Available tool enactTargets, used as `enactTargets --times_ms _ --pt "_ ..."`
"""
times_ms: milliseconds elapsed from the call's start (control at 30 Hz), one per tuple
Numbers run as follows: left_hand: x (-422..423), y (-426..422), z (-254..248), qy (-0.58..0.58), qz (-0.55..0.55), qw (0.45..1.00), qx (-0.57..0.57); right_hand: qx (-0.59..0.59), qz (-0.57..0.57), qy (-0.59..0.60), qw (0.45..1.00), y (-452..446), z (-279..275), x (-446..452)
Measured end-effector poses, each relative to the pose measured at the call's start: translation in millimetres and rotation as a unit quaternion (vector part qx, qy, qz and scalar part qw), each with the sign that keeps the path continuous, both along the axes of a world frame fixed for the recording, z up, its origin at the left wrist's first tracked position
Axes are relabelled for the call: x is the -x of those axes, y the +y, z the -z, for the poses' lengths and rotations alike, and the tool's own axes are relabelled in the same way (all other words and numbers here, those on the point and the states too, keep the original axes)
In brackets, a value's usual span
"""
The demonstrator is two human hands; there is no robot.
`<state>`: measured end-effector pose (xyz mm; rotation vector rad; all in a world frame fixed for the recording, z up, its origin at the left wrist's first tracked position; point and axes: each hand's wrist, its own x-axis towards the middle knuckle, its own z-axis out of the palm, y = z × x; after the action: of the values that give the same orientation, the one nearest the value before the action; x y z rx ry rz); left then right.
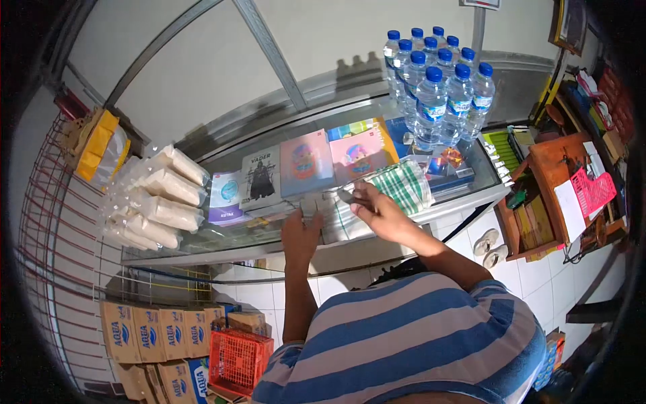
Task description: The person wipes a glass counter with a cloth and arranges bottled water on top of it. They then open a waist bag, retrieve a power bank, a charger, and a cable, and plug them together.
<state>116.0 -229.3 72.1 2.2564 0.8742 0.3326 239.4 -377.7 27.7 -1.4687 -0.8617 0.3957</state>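
A folded green-and-white checked cloth point(397, 190) lies at the front edge of the glass counter point(269, 232). My right hand point(380, 210) is over the cloth, its thumb and fingers closed round a small dark thing too unclear to name. At the cloth's left end is my left hand point(301, 232), fingers pointing forward and apart near the cloth's pale edge; whether it grips anything is hidden. Behind the hands lie a pink book point(307, 161), a second pink book point(360, 156) and a Vader book point(261, 178). A purple-and-white pack point(226, 195) lies left of them.
Several water bottles point(444, 94) with blue caps stand at the counter's back right. Bags of white contents point(165, 195) are piled on its left end. Below are Aqua cartons point(151, 333) and a red crate point(239, 360). A wooden shelf point(548, 195) stands at right, sandals point(491, 248) beside it.
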Motion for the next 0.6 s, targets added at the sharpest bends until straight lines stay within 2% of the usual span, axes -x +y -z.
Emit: enactTargets --times_ms 67,133,167,233,267,400,433,567,600 --pt "-1.6 -8.7 -0.4 -0.191 0.038 0.972 0.134 -0.068 -0.015 0.134 0.989 -1.9 -1.2 -3.7" --pt "-8.9 -23.5 9.0 -0.282 0.164 0.908 0.264 -0.039 -0.02 0.121 0.992 -17.1 -19.3 -10.3" --pt "-16.4 -38.5 8.3 -0.285 0.161 0.907 0.267 -0.01 -0.028 0.109 0.994 -29.3 -33.8 -14.2" --pt "-32.5 -66.4 0.5 -0.385 0.309 0.806 0.326 0.051 -0.048 0.082 0.994 -49.5 -51.1 -25.1" --pt "-34.5 -68.6 2.1 -0.39 0.305 0.805 0.327 0.039 0.003 0.057 0.998 -54.8 -45.0 -35.1" --pt "-47.5 -68.8 18.8 -0.293 0.33 0.896 0.051 0.058 0.129 -0.003 0.99 -81.1 -25.4 -73.4" --pt "-51.0 -69.5 26.2 -0.297 0.327 0.896 0.052 0.06 0.126 -0.007 0.99 -86.8 -26.4 -77.0" --pt "-62.9 -71.9 57.5 -0.272 0.368 0.883 -0.102 0.269 0.228 -0.154 0.923 -104.1 -33.7 -80.0" --pt "-62.8 -73.7 56.9 -0.274 0.366 0.883 -0.102 0.27 0.227 -0.157 0.922 -104.0 -31.6 -80.5"
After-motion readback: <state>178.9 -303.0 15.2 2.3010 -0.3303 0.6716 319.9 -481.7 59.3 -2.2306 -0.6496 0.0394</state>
